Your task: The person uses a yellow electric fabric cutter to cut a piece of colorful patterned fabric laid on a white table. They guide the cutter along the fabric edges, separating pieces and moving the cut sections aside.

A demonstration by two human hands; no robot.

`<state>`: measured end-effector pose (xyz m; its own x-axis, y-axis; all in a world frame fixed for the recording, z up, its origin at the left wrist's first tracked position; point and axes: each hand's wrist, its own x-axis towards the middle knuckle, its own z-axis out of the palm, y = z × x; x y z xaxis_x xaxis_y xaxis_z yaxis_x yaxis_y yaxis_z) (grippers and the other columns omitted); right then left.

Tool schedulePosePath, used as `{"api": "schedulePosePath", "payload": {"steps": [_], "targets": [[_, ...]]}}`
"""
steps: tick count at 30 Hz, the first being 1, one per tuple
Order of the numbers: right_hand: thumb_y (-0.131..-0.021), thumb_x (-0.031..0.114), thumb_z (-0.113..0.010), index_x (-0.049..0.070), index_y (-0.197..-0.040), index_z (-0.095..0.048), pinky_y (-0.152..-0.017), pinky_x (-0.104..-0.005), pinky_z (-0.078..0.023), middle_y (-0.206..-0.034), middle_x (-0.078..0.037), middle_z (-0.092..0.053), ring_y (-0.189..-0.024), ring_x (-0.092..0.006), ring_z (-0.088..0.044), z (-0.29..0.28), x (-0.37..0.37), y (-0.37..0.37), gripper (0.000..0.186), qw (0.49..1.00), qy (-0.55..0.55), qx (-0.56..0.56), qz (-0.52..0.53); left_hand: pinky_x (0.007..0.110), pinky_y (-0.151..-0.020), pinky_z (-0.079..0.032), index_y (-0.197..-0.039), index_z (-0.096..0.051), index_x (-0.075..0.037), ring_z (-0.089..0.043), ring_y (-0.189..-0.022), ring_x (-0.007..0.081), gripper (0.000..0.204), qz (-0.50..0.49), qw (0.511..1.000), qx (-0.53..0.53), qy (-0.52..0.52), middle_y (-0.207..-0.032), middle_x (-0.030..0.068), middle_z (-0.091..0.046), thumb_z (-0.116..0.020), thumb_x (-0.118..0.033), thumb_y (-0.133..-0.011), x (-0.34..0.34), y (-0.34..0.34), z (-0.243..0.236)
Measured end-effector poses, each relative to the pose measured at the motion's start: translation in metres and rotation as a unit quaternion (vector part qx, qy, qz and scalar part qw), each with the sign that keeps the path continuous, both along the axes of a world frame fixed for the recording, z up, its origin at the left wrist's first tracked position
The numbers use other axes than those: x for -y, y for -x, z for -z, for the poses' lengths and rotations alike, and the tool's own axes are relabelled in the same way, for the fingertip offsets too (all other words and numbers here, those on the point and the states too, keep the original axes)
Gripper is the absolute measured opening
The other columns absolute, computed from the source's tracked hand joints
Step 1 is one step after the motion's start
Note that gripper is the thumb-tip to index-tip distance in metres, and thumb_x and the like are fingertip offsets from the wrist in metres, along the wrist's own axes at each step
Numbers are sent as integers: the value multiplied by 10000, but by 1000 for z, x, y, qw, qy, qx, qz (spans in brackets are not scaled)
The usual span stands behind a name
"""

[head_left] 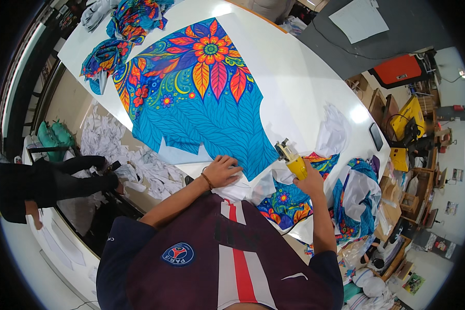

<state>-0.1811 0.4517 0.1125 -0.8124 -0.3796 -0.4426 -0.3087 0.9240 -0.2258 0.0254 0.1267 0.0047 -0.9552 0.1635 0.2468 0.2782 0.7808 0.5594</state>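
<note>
A large printed fabric piece, blue leaf pattern with bright flowers toward its far end, lies spread on the white table. My left hand rests on the near edge of this piece, fingers laid over the cloth and holding nothing. In my right hand is a yellow handheld electric fabric cutter, gripped by its body. The metal head of the cutter is by the right edge of the piece; whether its blade touches the cloth cannot be seen. Printed offcuts lie under and beside my right forearm.
Crumpled printed fabric sits at the far left of the table, another bundle at the right. White scraps cover the floor to the left, where a person in dark clothes stands. A phone lies near the right edge.
</note>
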Motion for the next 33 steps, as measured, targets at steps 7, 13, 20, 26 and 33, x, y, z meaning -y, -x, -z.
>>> {"api": "schedulePosePath", "payload": {"steps": [7,13,20,26,33], "targets": [[-701,298,-832,194,-1435,-493,-872,-553,-567,-1087,-223,-738,-1048,-460,-706,-5,34,5,815,1000,14,-9,-7,452,-909,-430,-1238,-717,-201,-570,-1093,268,382,2,1000,-24,-12,-1142,44,-612,-788,-344,-890,0,1,2],[-710,294,-830,173,-1417,-485,-861,-564,-568,-1068,-237,-738,-1025,-479,-705,1,59,10,796,999,51,-8,-12,410,-898,-418,-1152,-702,-189,-556,-1056,242,289,1,999,-40,-15,-1105,39,-598,-748,-356,-921,3,4,-3],[-740,309,-817,158,-1385,-480,-863,-585,-570,-1080,-260,-736,-1030,-495,-704,-1,109,12,744,999,33,-6,27,422,-897,-417,-1162,-707,-185,-557,-1067,251,296,8,1000,-22,-18,-1110,48,-599,-727,-375,-936,4,3,-3],[-746,341,-805,141,-1353,-485,-878,-573,-578,-1115,-257,-735,-1027,-492,-714,7,139,13,715,996,42,-14,75,440,-903,-415,-1222,-705,-184,-553,-1092,269,349,18,1000,-5,-14,-1146,63,-604,-710,-401,-948,5,3,0],[-758,350,-780,90,-1270,-496,-891,-572,-578,-1097,-289,-724,-1029,-507,-711,16,176,20,641,990,44,-22,134,438,-915,-422,-1225,-710,-180,-553,-1092,273,355,20,1000,-12,-13,-1162,68,-610,-714,-396,-943,5,3,2]]}}
